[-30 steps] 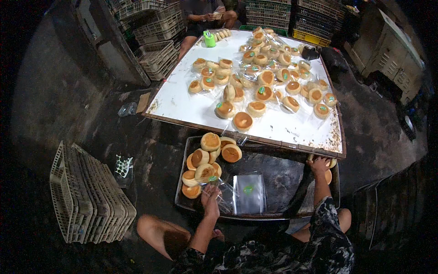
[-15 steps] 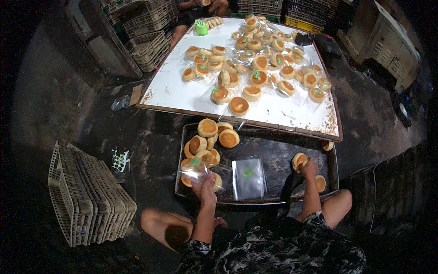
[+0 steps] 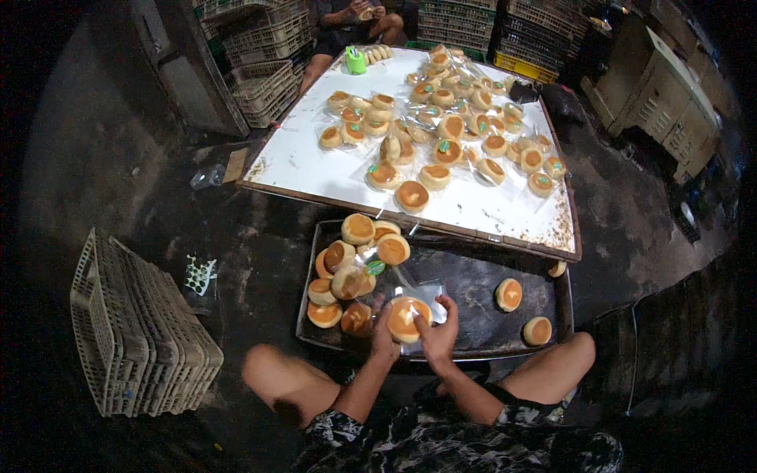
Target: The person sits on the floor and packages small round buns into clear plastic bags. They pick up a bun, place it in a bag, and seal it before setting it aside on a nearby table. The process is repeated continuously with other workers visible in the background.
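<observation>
My left hand (image 3: pixel 384 337) and my right hand (image 3: pixel 439 335) are closed on opposite sides of a round, golden-topped bun (image 3: pixel 408 318), held low over the middle of a dark metal tray (image 3: pixel 473 344). Shiny clear plastic shows around the bun; whether it is fully inside a bag I cannot tell. Behind my fingers lies a stack of clear plastic bags (image 3: pixel 431 293), mostly covered by the hands. Left of them, unwrapped buns (image 3: pixel 358 229) are piled in the tray, with a green label (image 3: pixel 374 268) on clear film among them. Another bun (image 3: pixel 509 295) rests at the tray's right.
Beyond the tray stands a white-topped table (image 3: pixel 300 158) bearing many bagged buns and a green tape dispenser (image 3: pixel 356 61). Stacked plastic crates (image 3: pixel 150 339) are at my left; a label sheet (image 3: pixel 200 274) lies beside them. A person (image 3: pixel 359 20) sits at the far side.
My right hand has left the bun at the tray's right and come to the middle. The left hand has moved right from the pile. Both now hold one bun together. The view has shifted slightly.
</observation>
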`<state>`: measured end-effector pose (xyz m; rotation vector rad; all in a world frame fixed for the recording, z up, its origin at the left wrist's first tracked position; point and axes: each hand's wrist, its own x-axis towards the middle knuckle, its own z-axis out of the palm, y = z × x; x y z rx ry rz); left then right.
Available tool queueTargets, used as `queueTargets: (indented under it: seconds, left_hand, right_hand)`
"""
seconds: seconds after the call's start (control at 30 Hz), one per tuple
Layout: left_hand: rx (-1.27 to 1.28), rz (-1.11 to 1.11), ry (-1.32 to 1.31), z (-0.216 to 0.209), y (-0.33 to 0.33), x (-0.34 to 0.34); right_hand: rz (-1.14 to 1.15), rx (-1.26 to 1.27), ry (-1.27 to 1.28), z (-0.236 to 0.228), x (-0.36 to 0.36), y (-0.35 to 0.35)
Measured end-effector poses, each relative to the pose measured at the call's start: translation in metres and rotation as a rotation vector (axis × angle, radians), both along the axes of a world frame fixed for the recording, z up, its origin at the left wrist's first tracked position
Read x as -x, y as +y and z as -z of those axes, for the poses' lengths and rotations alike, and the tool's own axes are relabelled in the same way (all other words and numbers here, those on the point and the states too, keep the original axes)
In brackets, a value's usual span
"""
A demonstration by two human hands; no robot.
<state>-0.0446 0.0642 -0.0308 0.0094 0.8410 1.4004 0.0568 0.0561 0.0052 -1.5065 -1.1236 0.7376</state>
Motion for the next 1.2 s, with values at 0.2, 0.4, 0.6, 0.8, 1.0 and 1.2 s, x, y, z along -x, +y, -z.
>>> queueTargets:
  seconds: [0.2,0.4,0.6,0.8,1.0,1.2]
  left_hand:
    - [-0.001,0.174,0.199,-0.001,-0.009,-0.009]
    - [-0.201,1.291,1.042,0.039,-0.023,-0.031]
    - [-0.36,1.658,2.026,0.129,-0.049,-0.027]
    - [-0.408,1.081,1.87,0.018,-0.03,0.018]
    - [-0.413,0.726,1.377,0.014,-0.029,0.009]
    - [-0.443,0.259,1.039,-0.043,-0.028,-0.021]
  right_hand:
    - [-0.334,0.065,0.089,0.021,0.01,0.01]
    - [-0.459,0.252,-0.632,-0.002,-0.042,0.099]
    - [-0.44,-0.28,-0.248,-0.051,-0.016,0.087]
    - [-0.649,0.531,0.04,0.098,-0.049,-0.076]
    - [-0.514,0.254,-0.511,0.051,-0.036,-0.05]
    - [-0.825,0.289,1.776,0.075,-0.042,0.032]
